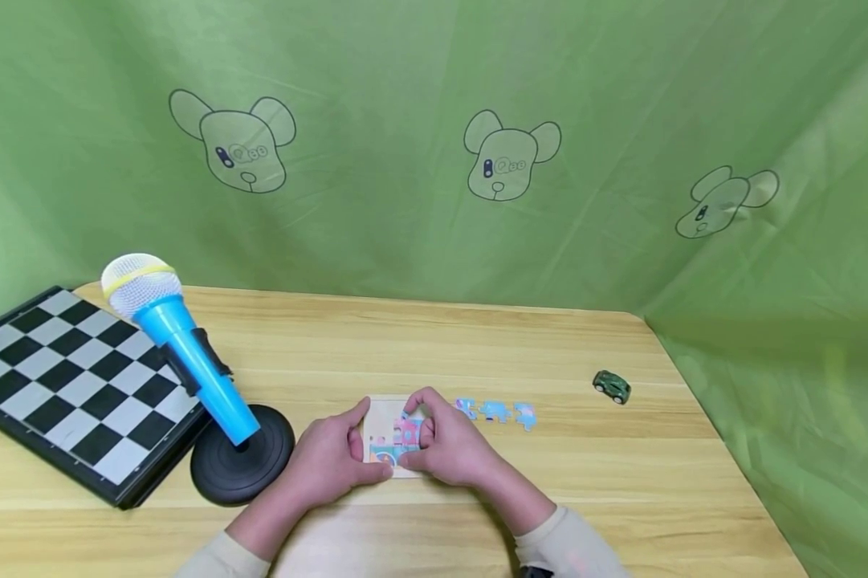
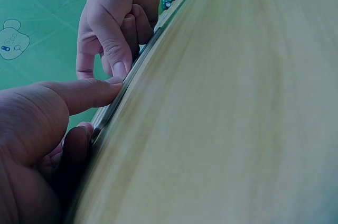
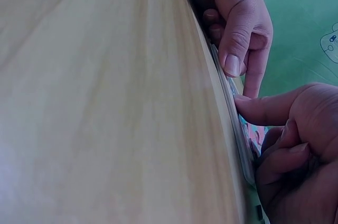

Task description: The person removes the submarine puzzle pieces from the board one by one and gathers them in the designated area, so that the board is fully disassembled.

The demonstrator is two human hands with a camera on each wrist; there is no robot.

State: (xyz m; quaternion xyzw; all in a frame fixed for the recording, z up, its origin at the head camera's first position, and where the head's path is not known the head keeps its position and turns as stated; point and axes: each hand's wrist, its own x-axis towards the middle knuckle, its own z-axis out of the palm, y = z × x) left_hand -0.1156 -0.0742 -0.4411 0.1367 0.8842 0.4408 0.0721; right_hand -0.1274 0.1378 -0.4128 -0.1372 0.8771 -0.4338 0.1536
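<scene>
A small square jigsaw tray (image 1: 385, 411) lies between both hands, its lower part filled with pink and blue pieces and its upper left bare. My left hand (image 1: 327, 459) grips the tray's left side, thumb along the near edge and index finger near the far corner. Over the tray's right side, my right hand (image 1: 458, 443) has index finger and thumb curved about a pink jigsaw piece (image 1: 409, 431), the other fingers curled in. In the right wrist view the right thumb (image 3: 269, 109) touches the tray close to the left thumb (image 3: 232, 57). Loose jigsaw pieces (image 1: 495, 412) lie in a row beyond the right hand.
A blue toy microphone (image 1: 202, 377) leans on a round black base (image 1: 267, 461) left of the left hand. Behind it lies a black-and-white checkered board (image 1: 79, 377). A green toy car (image 1: 612, 386) stands far right. Green curtain (image 1: 405, 160) hangs behind the wooden table (image 1: 658, 498).
</scene>
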